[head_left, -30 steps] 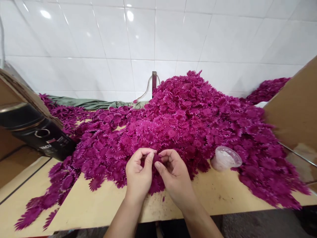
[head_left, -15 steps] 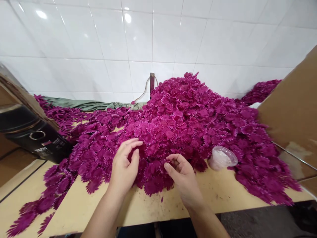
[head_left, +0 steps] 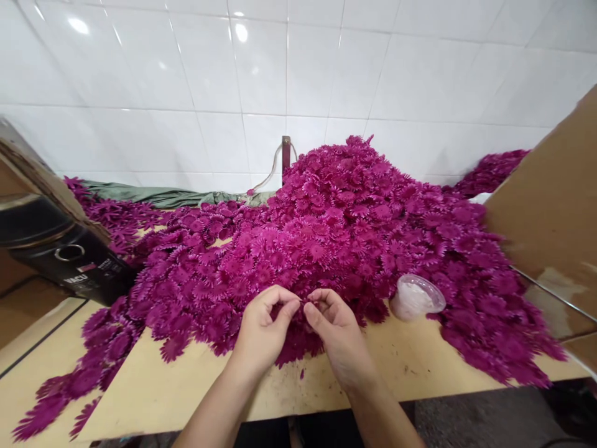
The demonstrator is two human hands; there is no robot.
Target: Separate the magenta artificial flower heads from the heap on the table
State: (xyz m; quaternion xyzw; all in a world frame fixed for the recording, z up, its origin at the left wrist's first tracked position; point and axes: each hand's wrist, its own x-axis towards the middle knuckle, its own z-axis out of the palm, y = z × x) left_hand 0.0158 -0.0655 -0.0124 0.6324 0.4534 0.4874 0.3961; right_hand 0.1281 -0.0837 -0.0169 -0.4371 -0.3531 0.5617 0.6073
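Observation:
A large heap of magenta artificial flower pieces (head_left: 336,224) with fringed petals covers much of the table. In front of it, my left hand (head_left: 268,326) is closed in a pinch, thumb against forefinger. My right hand (head_left: 338,333) pinches as well, its fingertips almost meeting those of the left. Whatever lies between the fingertips is too small to make out against the flowers. To the right of my right hand, a clear plastic cup (head_left: 417,297) with whitish contents leans against the heap.
At the left stands a black container (head_left: 65,249) beside cardboard. A cardboard box (head_left: 550,218) rises on the right. Green cloth (head_left: 158,194) lies along the white tiled wall (head_left: 261,68). The pale tabletop (head_left: 186,392) ends close to my forearms.
My left hand has moved right and closed from an open shape into a pinch, meeting my right hand. The right hand has stayed almost in place.

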